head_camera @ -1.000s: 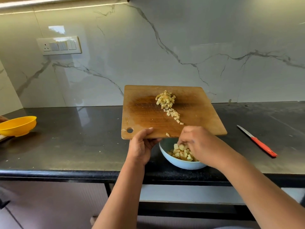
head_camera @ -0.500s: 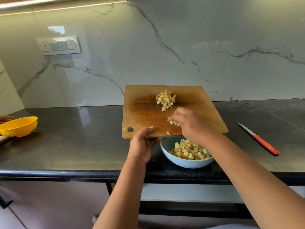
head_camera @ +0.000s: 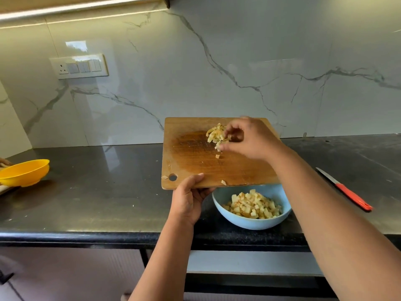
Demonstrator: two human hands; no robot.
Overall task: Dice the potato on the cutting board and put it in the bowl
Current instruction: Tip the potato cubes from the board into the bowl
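Now the left hand (head_camera: 188,198) has a grip on the near edge of the cutting board (head_camera: 195,157), tipped over the blue bowl (head_camera: 251,221) on the counter (head_camera: 97,192). The right hand (head_camera: 249,139) has bent fingers on the last potato bits (head_camera: 216,135). These bits look small, light and wet, so they may stick. Better to sweep them down than pinch them.

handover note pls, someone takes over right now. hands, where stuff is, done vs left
Left hand: grips the near edge of the tilted wooden cutting board, held above the light blue bowl.
Right hand: fingers curled at the pile of diced potato on the board's far part.
Done: dicing; most cubes in the bowl.
Left: sweep down the pile and stray cubes.
Red-handled knife lies on the black counter, at right.
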